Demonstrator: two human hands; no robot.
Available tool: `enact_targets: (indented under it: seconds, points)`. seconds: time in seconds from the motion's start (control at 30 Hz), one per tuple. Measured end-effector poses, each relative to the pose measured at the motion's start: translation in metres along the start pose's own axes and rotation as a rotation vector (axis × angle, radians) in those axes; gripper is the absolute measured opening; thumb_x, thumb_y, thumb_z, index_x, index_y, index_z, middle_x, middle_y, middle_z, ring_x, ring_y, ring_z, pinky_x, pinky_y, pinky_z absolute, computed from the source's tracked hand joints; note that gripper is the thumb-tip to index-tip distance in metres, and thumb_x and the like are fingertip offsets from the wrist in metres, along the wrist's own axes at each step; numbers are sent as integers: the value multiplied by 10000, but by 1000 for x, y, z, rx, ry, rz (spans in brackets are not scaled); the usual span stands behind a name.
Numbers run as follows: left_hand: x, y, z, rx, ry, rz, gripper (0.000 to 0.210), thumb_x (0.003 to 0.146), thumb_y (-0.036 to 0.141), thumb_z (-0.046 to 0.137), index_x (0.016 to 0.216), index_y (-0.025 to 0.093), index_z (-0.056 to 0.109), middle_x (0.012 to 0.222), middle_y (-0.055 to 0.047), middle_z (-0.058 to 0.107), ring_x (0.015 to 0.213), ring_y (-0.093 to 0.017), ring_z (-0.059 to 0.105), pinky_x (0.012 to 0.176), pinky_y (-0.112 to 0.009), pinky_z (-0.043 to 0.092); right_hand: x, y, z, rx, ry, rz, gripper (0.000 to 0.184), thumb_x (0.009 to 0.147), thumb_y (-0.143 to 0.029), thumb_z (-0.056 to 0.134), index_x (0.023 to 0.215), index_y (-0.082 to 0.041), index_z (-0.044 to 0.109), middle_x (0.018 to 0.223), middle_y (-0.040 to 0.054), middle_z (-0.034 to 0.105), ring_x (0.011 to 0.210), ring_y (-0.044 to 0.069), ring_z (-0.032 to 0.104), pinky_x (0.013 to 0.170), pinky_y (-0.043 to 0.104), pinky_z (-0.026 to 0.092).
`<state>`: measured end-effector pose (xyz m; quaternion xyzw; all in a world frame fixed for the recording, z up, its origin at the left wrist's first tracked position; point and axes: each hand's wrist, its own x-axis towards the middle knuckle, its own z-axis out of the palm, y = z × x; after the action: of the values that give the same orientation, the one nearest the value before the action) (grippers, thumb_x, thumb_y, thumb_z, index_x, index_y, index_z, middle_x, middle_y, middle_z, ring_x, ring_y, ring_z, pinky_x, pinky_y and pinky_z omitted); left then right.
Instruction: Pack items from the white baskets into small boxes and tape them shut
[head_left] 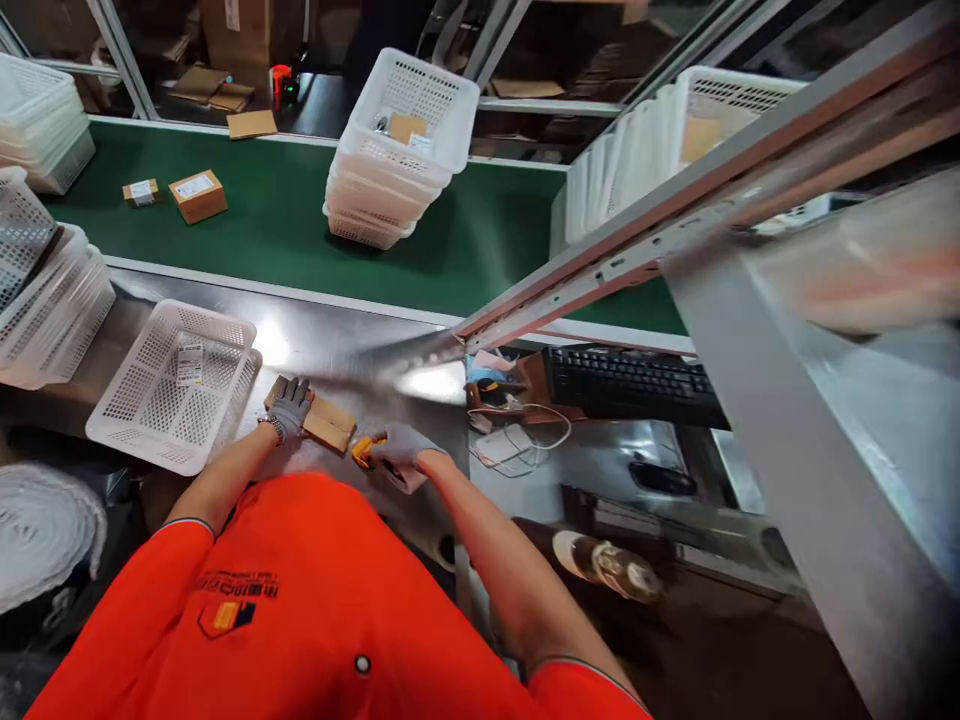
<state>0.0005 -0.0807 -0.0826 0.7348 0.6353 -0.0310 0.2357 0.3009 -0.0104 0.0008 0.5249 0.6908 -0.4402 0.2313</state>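
Note:
My left hand [289, 408], in a grey glove, presses down on a flat brown cardboard parcel [328, 424] lying on the steel worktop [352, 350]. My right hand [401, 448], also gloved, grips a small yellow tool [364, 452] right beside the parcel's near corner. A white perforated basket [172, 385] with a paper label inside stands just left of the parcel.
Stacked white baskets [397, 150] and two small boxes [196, 195] rest on the green conveyor belt [285, 230]. More basket stacks [45, 300] sit at the left. A black keyboard [630, 385], cables and a metal frame [675, 215] are to the right. A foam roll [41, 530] lies lower left.

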Motion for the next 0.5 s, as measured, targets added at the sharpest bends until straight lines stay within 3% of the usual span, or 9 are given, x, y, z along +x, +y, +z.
enact_targets:
  seconds: [0.07, 0.13, 0.23, 0.3, 0.37, 0.43, 0.5]
  points:
    - [8, 1, 2, 7, -11, -53, 1079, 879, 421, 939, 1802, 95, 485, 1920, -316, 250, 1814, -550, 106, 1436, -785, 44, -4, 11, -11, -93, 60, 75, 227, 877, -297, 810, 1050, -213, 931, 924, 59, 877, 874, 221, 791, 732, 274, 480]
    - [14, 6, 3, 11, -3, -100, 1099, 877, 409, 940, 1805, 62, 463, 1914, -353, 208, 1805, -569, 120, 1428, -786, 44, -10, 24, -19, -187, 193, 122, 346, 936, -321, 790, 1238, -191, 901, 1162, 148, 894, 1059, 286, 819, 833, 316, 510]
    - [16, 15, 0, 0, 30, -109, 1084, 936, 483, 918, 1770, -29, 452, 1881, -428, 196, 1773, -609, 184, 1409, -784, 107, -12, 39, -18, -228, 337, 201, 632, 1049, -373, 685, 1627, -118, 673, 1363, 271, 827, 1220, 371, 809, 958, 399, 535]
    - [13, 14, -8, -42, 84, -75, 1027, 1014, 540, 830, 1741, -78, 450, 1861, -449, 231, 1763, -603, 214, 1401, -770, 151, -5, 45, -6, -224, 402, 262, 753, 1080, -418, 634, 1744, -82, 522, 1381, 320, 791, 1244, 415, 804, 988, 457, 554]
    - [6, 0, -24, -117, 187, -57, 922, 1070, 512, 748, 1734, -63, 467, 1861, -415, 293, 1773, -557, 246, 1416, -740, 189, 10, 49, 14, -236, 533, 270, 790, 1071, -437, 614, 1736, -24, 507, 1416, 380, 740, 1314, 474, 767, 1039, 535, 564]
    - [-5, -25, -47, -211, 341, -129, 823, 1081, 428, 721, 1753, 14, 490, 1862, -342, 375, 1777, -489, 302, 1443, -691, 225, 34, 48, 39, -226, 710, 162, 783, 1054, -395, 560, 1696, 51, 519, 1519, 437, 667, 1459, 528, 667, 1166, 635, 520]
    - [-24, -58, -75, -319, 524, -257, 779, 1073, 372, 730, 1771, 102, 512, 1850, -279, 442, 1754, -446, 376, 1452, -655, 273, 61, 39, 65, -71, 767, -5, 785, 1054, -399, 481, 1703, 43, 501, 1669, 412, 588, 1596, 503, 566, 1281, 657, 465]
